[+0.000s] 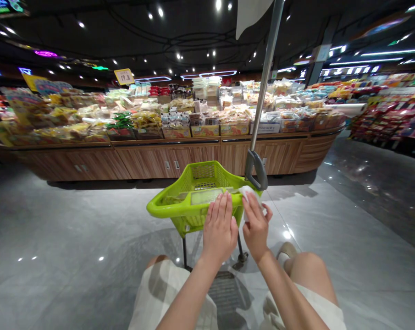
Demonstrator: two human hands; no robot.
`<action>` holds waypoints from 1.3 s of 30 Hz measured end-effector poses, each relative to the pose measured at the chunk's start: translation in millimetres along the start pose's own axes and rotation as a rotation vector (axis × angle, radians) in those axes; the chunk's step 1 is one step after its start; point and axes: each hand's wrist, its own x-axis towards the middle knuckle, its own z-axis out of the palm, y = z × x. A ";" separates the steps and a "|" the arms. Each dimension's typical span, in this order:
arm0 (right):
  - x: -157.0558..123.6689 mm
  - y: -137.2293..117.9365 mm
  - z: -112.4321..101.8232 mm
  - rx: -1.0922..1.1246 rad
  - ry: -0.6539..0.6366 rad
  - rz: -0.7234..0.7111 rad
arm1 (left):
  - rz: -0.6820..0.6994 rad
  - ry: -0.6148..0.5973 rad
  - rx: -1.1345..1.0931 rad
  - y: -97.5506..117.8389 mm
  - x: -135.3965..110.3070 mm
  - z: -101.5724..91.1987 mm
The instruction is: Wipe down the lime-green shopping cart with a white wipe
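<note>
A lime-green shopping basket on a wheeled stand [179, 208] stands right in front of me, with a grey pole handle [264, 87] rising from its right rear corner. My left hand [220, 227] rests on the basket's near rim, fingers together and laid flat. My right hand [255, 224] is closed on a white cloth or wipe [246, 192] pressed against the rim near the pole's base. A pale flat packet lies inside the basket.
A long curved wooden display counter [166, 158] piled with packaged snacks runs across the view behind the basket. More shelves of goods [389, 114] stand at the right. Glossy grey floor tiles [73, 238] surround me. My knees show at the bottom.
</note>
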 end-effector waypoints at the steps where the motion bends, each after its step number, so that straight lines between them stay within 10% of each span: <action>1: -0.1 -2.8 1.4 0.026 -0.019 -0.054 | -0.001 0.004 0.001 0.3 -0.1 0.1; 39: 1.1 9.2 -4.6 -0.040 -0.022 -0.009 | 0.004 -0.006 -0.008 -3.2 -2.0 0.9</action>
